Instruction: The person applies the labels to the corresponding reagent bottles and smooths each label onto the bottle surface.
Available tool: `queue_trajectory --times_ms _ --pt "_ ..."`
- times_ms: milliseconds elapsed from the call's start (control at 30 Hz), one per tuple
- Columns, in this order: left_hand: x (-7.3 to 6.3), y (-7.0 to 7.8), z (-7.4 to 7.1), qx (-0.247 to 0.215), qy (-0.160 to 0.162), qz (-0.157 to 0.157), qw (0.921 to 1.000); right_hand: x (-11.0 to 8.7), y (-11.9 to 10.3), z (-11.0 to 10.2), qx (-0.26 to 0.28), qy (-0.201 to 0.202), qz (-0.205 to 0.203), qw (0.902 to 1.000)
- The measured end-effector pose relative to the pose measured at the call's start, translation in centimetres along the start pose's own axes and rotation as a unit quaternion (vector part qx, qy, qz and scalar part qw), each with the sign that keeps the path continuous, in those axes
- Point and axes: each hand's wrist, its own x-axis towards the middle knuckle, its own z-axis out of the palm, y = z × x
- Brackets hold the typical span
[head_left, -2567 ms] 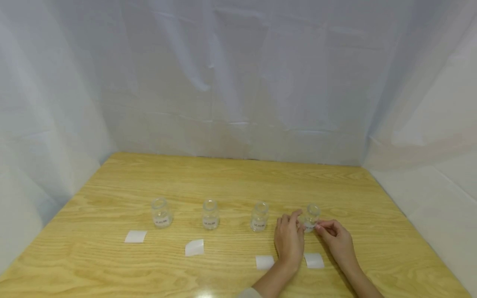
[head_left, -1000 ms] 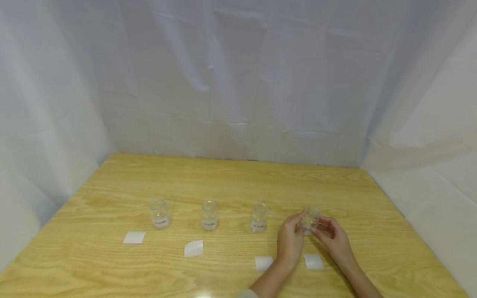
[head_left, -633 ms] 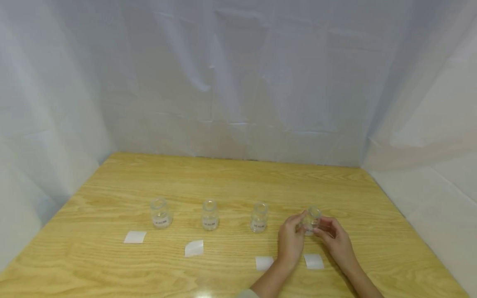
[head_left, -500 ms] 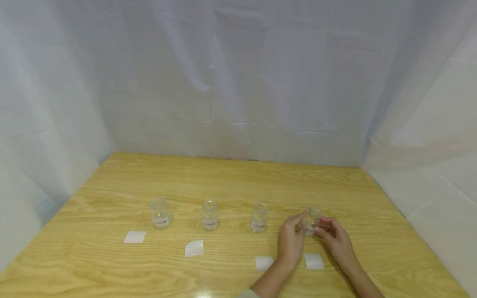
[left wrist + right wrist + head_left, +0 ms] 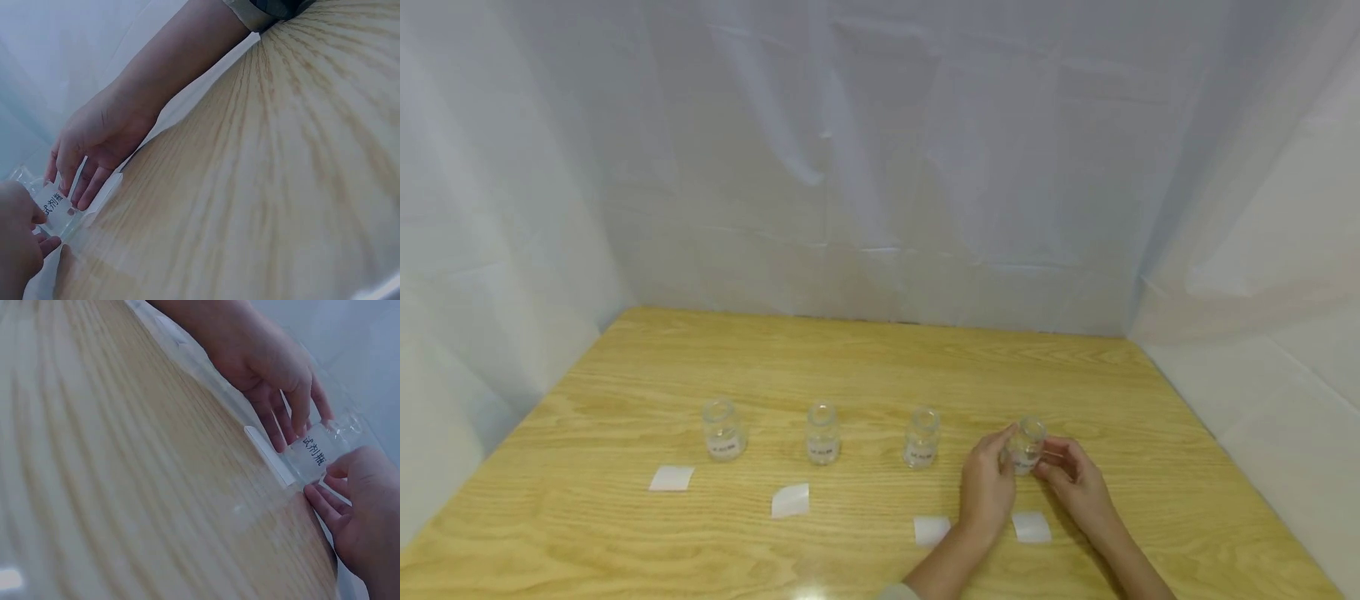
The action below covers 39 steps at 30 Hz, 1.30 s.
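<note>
A small clear glass reagent bottle (image 5: pixel 1030 435) stands upright at the right end of a row, between my two hands. My left hand (image 5: pixel 987 483) grips its left side with thumb and fingers. From the right, my right hand (image 5: pixel 1081 487) holds the lower part, thumb in front near the label's edge and fingers curled toward the back. In the right wrist view, the white label (image 5: pixel 314 452) with dark handwritten characters lies across the bottle's front. The left wrist view also shows this reagent bottle (image 5: pixel 57 206) held from both sides.
Three similar labelled bottles, a left one (image 5: pixel 725 433), a middle one (image 5: pixel 823 435) and a right one (image 5: pixel 921 440), line the wooden table (image 5: pixel 850 358). Several white paper squares (image 5: pixel 672 477) lie in front, one (image 5: pixel 1032 527) between my forearms. White sheeting (image 5: pixel 880 167) surrounds the table.
My left hand has moved right and now grips the bottle with its thumb in front. The right fingers have shifted along the label's edge, and the bottle has moved slightly toward me.
</note>
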Motion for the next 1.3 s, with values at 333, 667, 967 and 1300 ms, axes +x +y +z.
queue_trajectory --times_ms 333,667,967,1300 --pt "-0.2 -0.8 0.4 0.106 -0.006 0.046 0.9932 -0.1 0.3 0.4 -0.071 0.009 -0.014 0.9974" --pt "0.0 -1.0 0.3 0.057 0.013 0.074 0.9956 0.1 0.8 0.4 -0.072 0.027 -0.04 0.9963" --pt "-0.1 -0.7 0.1 0.028 0.017 0.055 0.9979 0.1 0.4 0.3 -0.015 0.024 -0.039 0.9988" --pt "-0.1 -0.4 0.2 0.044 0.02 0.048 0.9977 -0.1 -0.2 0.4 -0.038 0.021 0.007 0.999"
